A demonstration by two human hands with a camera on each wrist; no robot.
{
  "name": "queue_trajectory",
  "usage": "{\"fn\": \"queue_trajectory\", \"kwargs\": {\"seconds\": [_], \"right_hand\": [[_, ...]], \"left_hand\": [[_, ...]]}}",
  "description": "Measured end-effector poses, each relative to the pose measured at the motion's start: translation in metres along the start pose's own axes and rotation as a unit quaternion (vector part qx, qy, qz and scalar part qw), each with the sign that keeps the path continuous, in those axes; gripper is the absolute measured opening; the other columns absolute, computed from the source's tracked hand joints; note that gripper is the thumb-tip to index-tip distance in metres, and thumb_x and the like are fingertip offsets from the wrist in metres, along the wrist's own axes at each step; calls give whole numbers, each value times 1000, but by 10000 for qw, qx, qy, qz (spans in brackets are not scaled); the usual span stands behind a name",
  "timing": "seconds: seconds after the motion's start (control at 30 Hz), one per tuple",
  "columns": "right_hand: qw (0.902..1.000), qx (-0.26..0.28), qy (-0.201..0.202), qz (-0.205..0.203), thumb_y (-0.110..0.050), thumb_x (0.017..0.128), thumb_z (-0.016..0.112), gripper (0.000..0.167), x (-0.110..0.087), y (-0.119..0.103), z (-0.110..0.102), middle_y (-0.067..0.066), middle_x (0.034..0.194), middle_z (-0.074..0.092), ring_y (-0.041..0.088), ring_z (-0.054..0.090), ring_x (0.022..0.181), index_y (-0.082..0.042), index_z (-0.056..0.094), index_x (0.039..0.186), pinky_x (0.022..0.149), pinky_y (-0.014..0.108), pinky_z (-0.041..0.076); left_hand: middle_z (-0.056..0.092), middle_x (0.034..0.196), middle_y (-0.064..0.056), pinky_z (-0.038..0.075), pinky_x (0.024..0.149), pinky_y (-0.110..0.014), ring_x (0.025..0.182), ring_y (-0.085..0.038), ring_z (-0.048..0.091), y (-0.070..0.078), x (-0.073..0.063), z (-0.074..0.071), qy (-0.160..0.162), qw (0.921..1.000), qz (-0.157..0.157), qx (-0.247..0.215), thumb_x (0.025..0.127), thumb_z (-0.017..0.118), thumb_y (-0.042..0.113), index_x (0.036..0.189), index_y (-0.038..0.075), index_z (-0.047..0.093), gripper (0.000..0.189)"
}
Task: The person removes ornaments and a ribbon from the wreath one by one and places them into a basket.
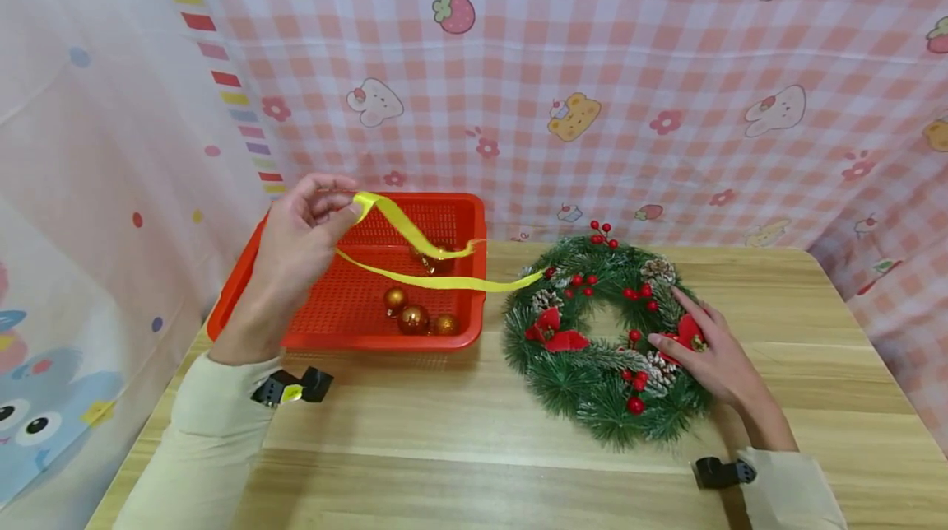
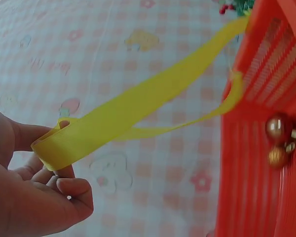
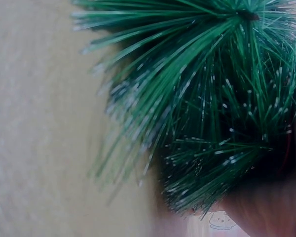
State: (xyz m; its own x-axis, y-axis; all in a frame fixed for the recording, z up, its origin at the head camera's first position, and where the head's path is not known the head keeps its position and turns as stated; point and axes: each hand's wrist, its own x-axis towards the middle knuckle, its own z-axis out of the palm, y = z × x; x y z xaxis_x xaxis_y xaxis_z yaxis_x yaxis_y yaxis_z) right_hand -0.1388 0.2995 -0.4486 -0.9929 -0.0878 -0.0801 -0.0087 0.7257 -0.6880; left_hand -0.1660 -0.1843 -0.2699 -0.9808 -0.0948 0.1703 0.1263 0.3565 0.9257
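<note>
A yellow ribbon point(image 1: 444, 281) hangs in a loop from my left hand point(image 1: 299, 234), whose fingertips and thumb pinch it above the red basket. One strand stretches right to the upper left of a green Christmas wreath point(image 1: 585, 406); the other ends loose over the basket. In the left wrist view the folded ribbon point(image 2: 113, 116) lies across the fingers. My right hand point(image 1: 714, 349) holds the right side of the wreath, thumb toward its centre beside a red flower point(image 1: 692, 332). The right wrist view is filled mostly by green needles point(image 3: 197, 79); most of that hand is hidden there.
The red plastic basket point(image 1: 348, 341) stands at the left on the wooden table point(image 1: 474, 464), with several gold-brown baubles point(image 1: 413, 319) inside. Behind the table hangs a pink checked curtain point(image 1: 504, 102). Red berries and pine cones decorate the wreath.
</note>
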Motion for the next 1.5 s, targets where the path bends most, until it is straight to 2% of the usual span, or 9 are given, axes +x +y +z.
{"fn": "queue_trajectory", "kwargs": {"seconds": [0.13, 0.3, 0.5, 0.6, 0.77, 0.8, 0.93, 1.13, 1.5], "right_hand": [[10000, -27, 4, -17, -50, 94, 62, 86, 0, 1, 0, 32, 160, 1, 67, 18, 135, -35, 8, 160, 91, 83, 24], [10000, -26, -10, 12, -51, 94, 62, 86, 0, 2, 0, 33, 160, 1, 67, 18, 135, -36, 7, 159, 91, 84, 23], [10000, -51, 16, -22, -50, 94, 62, 87, -1, 3, 0, 34, 159, 3, 67, 18, 135, -34, 8, 160, 92, 83, 24], [10000, -61, 37, -70, -50, 94, 63, 87, -1, 2, 1, 35, 159, 5, 66, 19, 135, -32, 9, 160, 92, 82, 24], [9999, -74, 69, -109, -49, 94, 63, 87, -1, 2, 1, 35, 158, 6, 65, 20, 135, -31, 10, 160, 93, 82, 25], [9999, -76, 73, -105, -49, 94, 63, 86, -1, 2, 1, 35, 159, 6, 65, 20, 135, -32, 10, 160, 93, 82, 25], [9999, -66, 85, -99, -49, 94, 63, 86, -2, 3, 0, 34, 159, 5, 65, 20, 135, -32, 10, 160, 92, 82, 25], [9999, -42, 62, -112, -48, 94, 63, 86, -2, 4, 1, 34, 159, 4, 65, 18, 136, -32, 9, 160, 92, 82, 24], [10000, -12, 55, -77, -49, 94, 63, 86, 0, 3, 0, 34, 159, 4, 65, 17, 136, -34, 9, 160, 93, 83, 24]], "left_hand": [[63, 98, 5, 43, 77, -22, 92, -15, 56, -5, 0, -17, 106, 9998, -27, 180, 100, 59, 18, 121, 16, 58, 21], [61, 103, 5, 44, 73, -18, 93, -15, 53, -12, -1, -38, 324, 9975, -96, 627, 102, 55, 23, 126, 20, 56, 25], [59, 113, 7, 46, 79, -13, 103, -11, 52, -23, 3, -67, 495, 9940, -362, 903, 102, 52, 33, 132, 24, 53, 31], [58, 114, 10, 47, 72, -13, 102, -12, 52, -30, 6, -80, 613, 9917, -518, 1003, 102, 51, 35, 135, 24, 51, 35], [56, 110, 13, 44, 72, -12, 102, -10, 49, -41, 10, -95, 748, 9871, -766, 1187, 102, 50, 35, 134, 29, 51, 32], [56, 111, 12, 44, 75, -12, 103, -10, 49, -43, 10, -96, 722, 9865, -819, 1219, 102, 50, 36, 134, 29, 50, 32], [56, 116, 6, 45, 73, -15, 103, -14, 48, -49, 9, -93, 441, 9851, -949, 1364, 102, 49, 39, 137, 27, 48, 37], [57, 119, -2, 44, 65, -23, 99, -20, 48, -53, 7, -83, -31, 9860, -794, 1467, 102, 50, 37, 139, 20, 46, 40], [60, 126, -12, 46, 75, -26, 109, -24, 52, -63, 7, -68, -340, 9840, -794, 1559, 103, 51, 32, 141, 16, 45, 42]]}}
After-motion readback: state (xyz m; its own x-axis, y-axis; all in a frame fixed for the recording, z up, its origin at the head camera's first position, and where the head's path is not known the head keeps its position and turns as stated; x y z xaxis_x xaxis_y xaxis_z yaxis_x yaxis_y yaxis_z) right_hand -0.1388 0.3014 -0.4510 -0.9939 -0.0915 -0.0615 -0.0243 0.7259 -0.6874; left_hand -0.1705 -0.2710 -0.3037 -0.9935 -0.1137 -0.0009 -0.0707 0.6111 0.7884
